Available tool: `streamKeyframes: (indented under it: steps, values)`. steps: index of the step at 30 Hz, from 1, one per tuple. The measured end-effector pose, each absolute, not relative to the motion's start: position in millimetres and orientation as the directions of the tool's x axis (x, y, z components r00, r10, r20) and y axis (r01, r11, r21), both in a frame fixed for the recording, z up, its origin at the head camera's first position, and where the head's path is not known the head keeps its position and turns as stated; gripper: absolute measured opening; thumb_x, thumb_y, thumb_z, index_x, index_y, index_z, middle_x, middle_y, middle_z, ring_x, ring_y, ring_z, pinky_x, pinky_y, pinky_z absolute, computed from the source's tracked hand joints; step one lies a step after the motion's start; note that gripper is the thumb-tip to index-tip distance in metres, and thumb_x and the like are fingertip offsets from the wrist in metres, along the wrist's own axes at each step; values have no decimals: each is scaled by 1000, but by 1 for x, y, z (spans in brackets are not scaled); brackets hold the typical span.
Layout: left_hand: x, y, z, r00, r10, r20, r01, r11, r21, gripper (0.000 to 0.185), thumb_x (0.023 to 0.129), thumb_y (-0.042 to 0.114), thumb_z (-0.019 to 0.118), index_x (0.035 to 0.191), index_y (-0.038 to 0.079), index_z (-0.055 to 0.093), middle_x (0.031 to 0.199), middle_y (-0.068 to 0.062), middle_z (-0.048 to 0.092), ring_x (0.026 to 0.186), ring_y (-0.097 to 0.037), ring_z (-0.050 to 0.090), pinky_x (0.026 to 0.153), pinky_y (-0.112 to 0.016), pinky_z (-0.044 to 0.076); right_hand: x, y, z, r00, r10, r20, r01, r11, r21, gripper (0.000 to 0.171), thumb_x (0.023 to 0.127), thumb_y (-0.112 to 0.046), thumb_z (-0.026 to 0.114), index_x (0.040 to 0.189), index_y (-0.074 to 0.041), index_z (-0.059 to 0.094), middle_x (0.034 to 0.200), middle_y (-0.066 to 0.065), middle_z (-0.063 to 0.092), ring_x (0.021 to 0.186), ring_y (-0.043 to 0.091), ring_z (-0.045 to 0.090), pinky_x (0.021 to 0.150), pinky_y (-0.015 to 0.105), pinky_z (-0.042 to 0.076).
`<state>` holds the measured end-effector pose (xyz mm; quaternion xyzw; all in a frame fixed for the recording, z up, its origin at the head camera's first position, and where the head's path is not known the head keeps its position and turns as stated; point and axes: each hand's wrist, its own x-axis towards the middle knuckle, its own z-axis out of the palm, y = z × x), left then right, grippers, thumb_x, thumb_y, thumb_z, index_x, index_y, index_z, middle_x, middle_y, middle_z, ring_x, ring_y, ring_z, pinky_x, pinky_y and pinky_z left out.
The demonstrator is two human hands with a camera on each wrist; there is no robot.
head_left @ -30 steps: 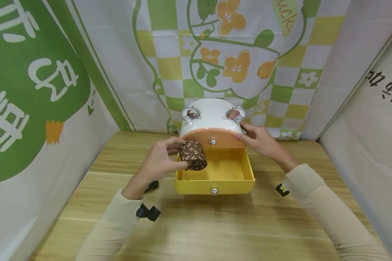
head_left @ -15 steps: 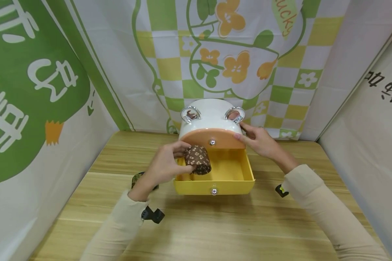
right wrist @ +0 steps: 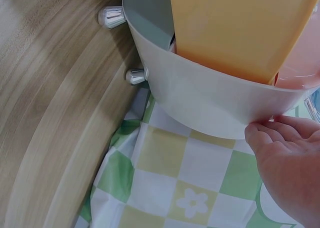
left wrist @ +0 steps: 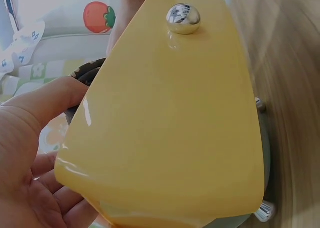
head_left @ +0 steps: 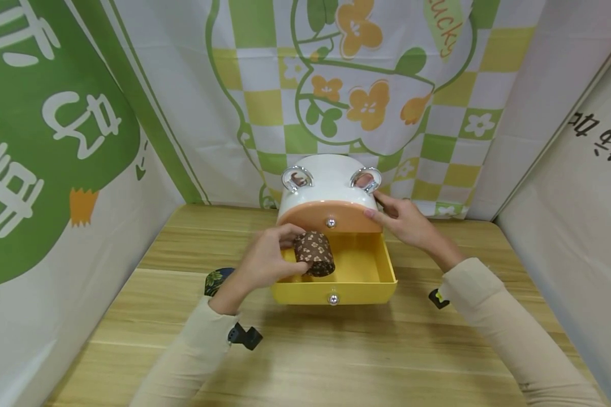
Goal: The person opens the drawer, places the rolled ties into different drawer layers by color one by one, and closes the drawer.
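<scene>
My left hand (head_left: 265, 260) pinches a brown flower-print cloth roll (head_left: 314, 251) between thumb and fingers, over the left part of a pulled-out yellow drawer (head_left: 364, 257). In the left wrist view the drawer's front hides most of the roll, leaving only a dark edge beside the thumb. The drawer belongs to a white storage box (head_left: 331, 172) with chrome ring ears and an orange upper front (head_left: 305, 215). On the box's right side my right hand (head_left: 409, 223) grips it, thumb at the orange front's edge and fingers against the white wall.
A dark leaf-patterned item (head_left: 216, 279) lies on the wooden table (head_left: 346, 350), left of the drawer and partly behind my left wrist. The box backs onto a green-and-white checked cloth (head_left: 265, 107). Printed panels stand on both sides.
My left hand has carried the cloth roll rightward and slightly toward me over the drawer, uncovering more of the leaf-patterned item. My right hand stays on the box.
</scene>
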<state>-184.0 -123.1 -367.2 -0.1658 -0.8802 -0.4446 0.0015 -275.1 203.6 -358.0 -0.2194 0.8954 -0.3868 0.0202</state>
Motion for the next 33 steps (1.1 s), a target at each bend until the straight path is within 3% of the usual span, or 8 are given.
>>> streamKeyframes:
  steps: [26,33]
  values:
    - [-187,-109,-371,-925,344,162,347,589,730,57,76,15,89,128,6,69,128,-14,74,119,-32,74,103,-46,58,-274,204,-358,-906,-404,126,-372,618,-693,78,106,-48,60,165,-7,31,168,19,35,151,39,43,120,53,41]
    - [-186,-107,-371,-901,404,160,420,717,557,61,79,32,93,131,12,68,128,-7,75,121,-26,72,102,-46,57,-273,204,-359,-903,-409,133,-379,610,-696,77,106,-46,60,164,-4,31,167,20,34,151,40,44,119,53,41]
